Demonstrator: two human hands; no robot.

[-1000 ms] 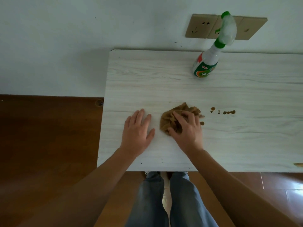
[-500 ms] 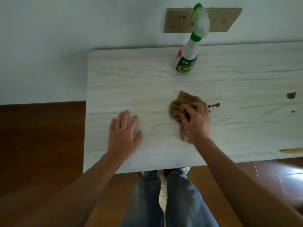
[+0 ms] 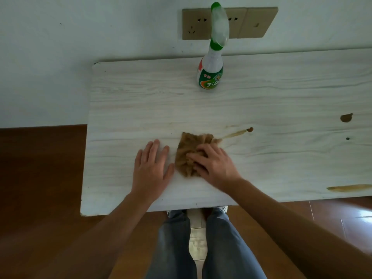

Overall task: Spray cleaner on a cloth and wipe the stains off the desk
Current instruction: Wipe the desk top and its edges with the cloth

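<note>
A crumpled brown cloth (image 3: 189,150) lies on the pale wood-grain desk (image 3: 261,101). My right hand (image 3: 215,166) presses down on the cloth's right half, fingers spread over it. Just left of the cloth, my left hand (image 3: 151,168) rests flat on the desk with fingers apart and holds nothing. A brown smear (image 3: 234,134) runs from the cloth up to a dark drop (image 3: 250,129). More stains sit at the right: a blot (image 3: 346,117), a small dot (image 3: 347,138) and a long streak (image 3: 350,187) by the front edge. The spray bottle (image 3: 211,73) stands upright at the back.
The desk butts against a white wall with a beige socket panel (image 3: 251,23) behind the bottle. The desk's left edge (image 3: 87,158) and front edge drop to a dark wooden floor (image 3: 40,188). My legs in jeans (image 3: 175,248) stand under the front edge.
My right hand has dragged the cloth back left toward my left hand, leaving a smeared brown trail where the drops were. The view has also shifted.
</note>
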